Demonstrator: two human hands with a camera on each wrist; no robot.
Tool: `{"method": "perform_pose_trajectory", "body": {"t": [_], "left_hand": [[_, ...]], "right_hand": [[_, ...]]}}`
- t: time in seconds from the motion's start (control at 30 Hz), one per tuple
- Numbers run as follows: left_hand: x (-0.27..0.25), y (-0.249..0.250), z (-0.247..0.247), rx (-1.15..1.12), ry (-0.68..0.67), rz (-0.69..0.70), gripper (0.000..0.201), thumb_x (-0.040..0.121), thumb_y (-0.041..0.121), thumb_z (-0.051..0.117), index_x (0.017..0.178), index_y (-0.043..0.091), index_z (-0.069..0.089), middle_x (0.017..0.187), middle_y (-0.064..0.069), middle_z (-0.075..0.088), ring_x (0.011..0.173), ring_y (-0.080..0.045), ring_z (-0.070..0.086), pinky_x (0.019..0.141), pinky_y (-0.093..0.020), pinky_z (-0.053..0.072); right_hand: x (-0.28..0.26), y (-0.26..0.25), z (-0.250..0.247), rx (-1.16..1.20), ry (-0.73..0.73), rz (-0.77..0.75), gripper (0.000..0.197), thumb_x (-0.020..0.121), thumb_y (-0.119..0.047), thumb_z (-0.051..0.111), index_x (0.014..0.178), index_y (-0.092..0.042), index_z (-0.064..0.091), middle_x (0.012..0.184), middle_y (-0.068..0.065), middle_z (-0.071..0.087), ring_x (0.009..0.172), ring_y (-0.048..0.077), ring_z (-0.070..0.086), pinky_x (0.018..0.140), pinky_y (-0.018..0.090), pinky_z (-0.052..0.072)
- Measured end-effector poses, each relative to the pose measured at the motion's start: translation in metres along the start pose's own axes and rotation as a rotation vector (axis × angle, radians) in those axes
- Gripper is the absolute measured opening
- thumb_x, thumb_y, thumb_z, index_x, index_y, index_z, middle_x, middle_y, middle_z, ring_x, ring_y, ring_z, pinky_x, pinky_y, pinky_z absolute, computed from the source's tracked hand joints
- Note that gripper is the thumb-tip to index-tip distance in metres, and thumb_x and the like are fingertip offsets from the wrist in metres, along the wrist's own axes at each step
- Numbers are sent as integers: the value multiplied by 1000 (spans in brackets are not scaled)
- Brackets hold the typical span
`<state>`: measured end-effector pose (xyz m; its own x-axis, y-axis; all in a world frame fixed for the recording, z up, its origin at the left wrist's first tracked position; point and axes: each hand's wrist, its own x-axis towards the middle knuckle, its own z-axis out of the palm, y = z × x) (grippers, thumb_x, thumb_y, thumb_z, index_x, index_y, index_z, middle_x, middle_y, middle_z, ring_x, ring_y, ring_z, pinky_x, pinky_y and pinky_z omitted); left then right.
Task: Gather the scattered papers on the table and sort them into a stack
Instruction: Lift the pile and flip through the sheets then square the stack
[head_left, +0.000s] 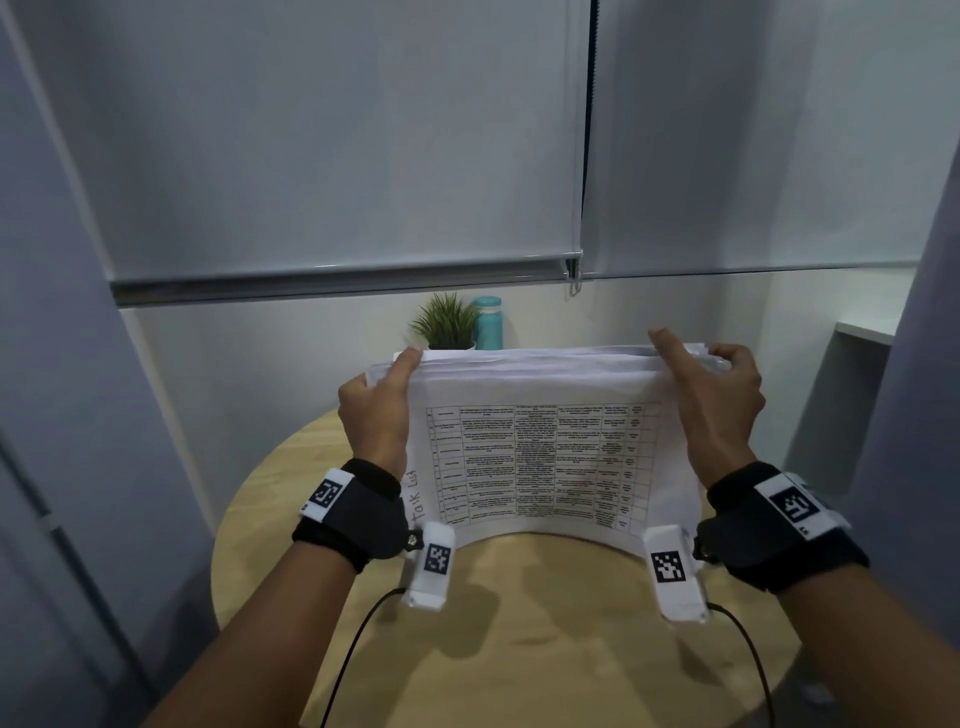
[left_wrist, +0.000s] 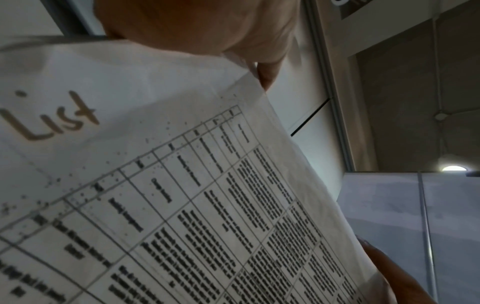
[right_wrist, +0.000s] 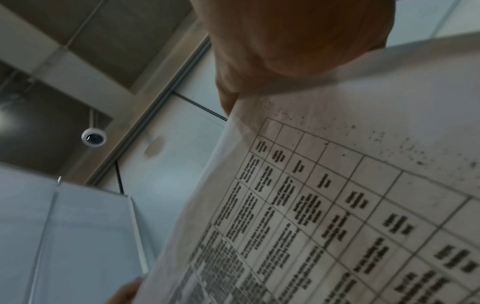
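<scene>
Standing on edge over the round wooden table (head_left: 519, 649), the stack of papers (head_left: 545, 457) is held upright, with its printed grid and handwritten "Task List" heading turned toward the wearer. Its lower edge is bowed and lies at or just above the table top; contact cannot be confirmed. The upper edges are seen fanned and uneven, so this pose is judged to serve squaring: the sheets can be dropped onto one common edge. The left grip (head_left: 376, 410) is closed round the stack's left side near the top, the thumb laid on the front sheet and the fingers hidden behind. The right grip (head_left: 719, 400) is closed on the right side likewise, one finger raised along the upper edge, probably to press stray sheets level. Gathering is judged largely done, with aligning now in hand. Behind the stack, a small potted plant (head_left: 447, 322) and a teal bottle (head_left: 488, 322) are set by the wall, apart from the work.
</scene>
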<state>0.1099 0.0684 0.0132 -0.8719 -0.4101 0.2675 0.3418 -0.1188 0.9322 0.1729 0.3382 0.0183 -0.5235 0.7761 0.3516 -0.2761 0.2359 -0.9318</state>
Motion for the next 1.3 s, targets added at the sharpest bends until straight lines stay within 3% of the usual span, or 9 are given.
{"method": "perform_pose_trajectory", "body": {"t": [0.17,0.33,0.43,0.57,0.67,0.73,0.87,1.03,1.3], "left_hand": [[2,-4,2,30,43,94,38,85,36,76,59,17,55,59,5,56,57,-14,54,54,-24,44],[3,-6,1,37,-11,126,35,86,43,73,69,17,58,67,6,60,61,-10,57,56,-23,45],[4,-9,-3,64,-126,157,44,72,54,81,80,13,66,76,1,70,68,-13,67,61,-27,54],[9,-12,-10,31,-246,139,63,55,58,85,90,7,71,84,-8,76,78,-24,75,71,-39,61],[10,-12,-11,-36,-248,125,45,61,48,83,80,10,67,72,-2,70,67,-16,69,63,-31,57],[10,-13,-11,-58,-287,137,39,63,43,82,80,12,67,72,0,70,67,-15,68,62,-28,56],[13,-13,-14,-5,-447,154,52,61,24,89,105,4,70,97,-8,77,90,-22,75,77,-34,61],[17,-16,-15,-8,-507,174,39,65,-3,86,99,9,70,90,-1,78,85,-16,75,71,-26,59],[25,-22,-27,-70,-553,158,47,60,3,85,104,0,69,99,-14,76,92,-28,73,83,-39,60]], "right_hand": [[2,3,-1,-89,-74,-73,73,60,-66,81,114,-29,49,117,-1,51,112,24,53,88,37,51],[7,7,-2,-60,-76,-94,69,57,-66,82,107,-30,52,114,-1,57,108,24,58,92,43,54],[9,14,-3,-18,-67,-85,68,55,-68,82,104,-30,55,111,-1,60,104,23,61,90,46,55],[11,23,-7,52,-213,-101,93,43,-75,78,117,-22,57,114,0,63,102,21,64,88,42,57],[13,27,-16,162,-395,-144,93,44,-58,89,120,-15,58,112,1,69,99,18,69,83,35,57],[22,32,-25,220,-539,-124,84,51,-37,92,124,-13,58,115,5,70,103,20,69,86,35,59],[33,49,-38,177,-808,-3,88,43,-26,98,123,-8,64,115,11,72,107,28,69,86,39,59],[25,63,-31,150,-731,38,65,55,0,87,116,-2,65,107,10,75,100,27,72,77,35,61],[35,56,-40,143,-915,32,61,64,6,78,122,-8,62,114,14,72,107,32,69,85,46,59]]}}
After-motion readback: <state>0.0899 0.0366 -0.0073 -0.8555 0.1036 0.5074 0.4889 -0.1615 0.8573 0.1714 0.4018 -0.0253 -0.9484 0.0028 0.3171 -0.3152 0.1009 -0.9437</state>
